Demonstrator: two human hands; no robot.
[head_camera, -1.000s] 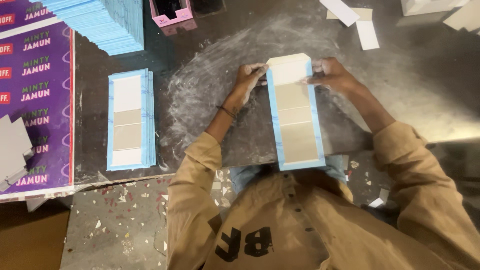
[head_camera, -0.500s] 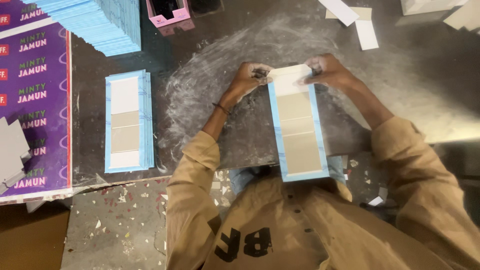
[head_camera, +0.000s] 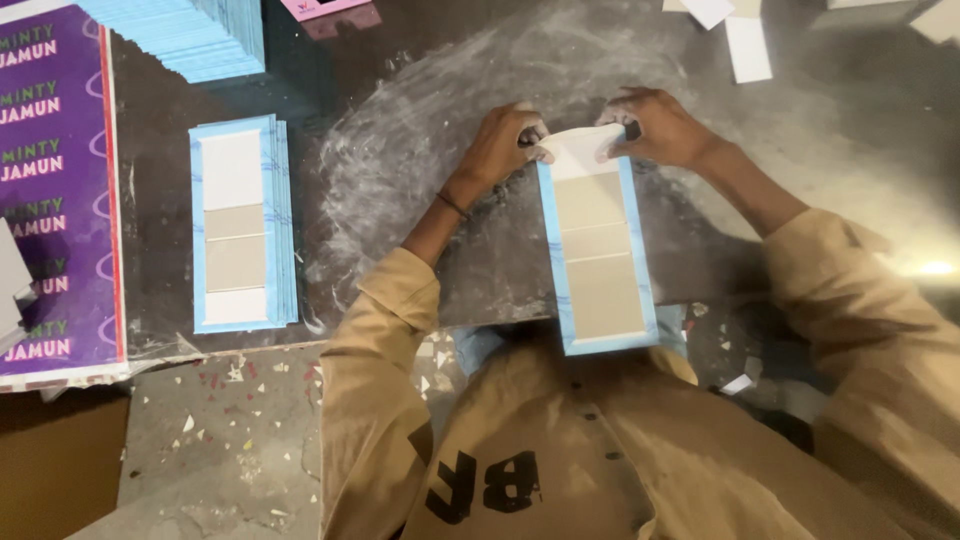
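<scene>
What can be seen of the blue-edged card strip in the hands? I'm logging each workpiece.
The blue-edged card strip is long and flat, with grey board panels on pale blue marbled paper. It lies lengthwise on the dark dusty table, its near end over the edge. The left hand and right hand pinch its white far flap, curling upward.

dusty dark floor (head_camera: 420, 190) bears blue-edged card stack (head_camera: 240, 225), purple sheets (head_camera: 50, 190).

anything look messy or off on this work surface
Yes: a whitish powdery smear fans across the dark table by the left hand, and small paper scraps litter the floor below the table edge.
</scene>
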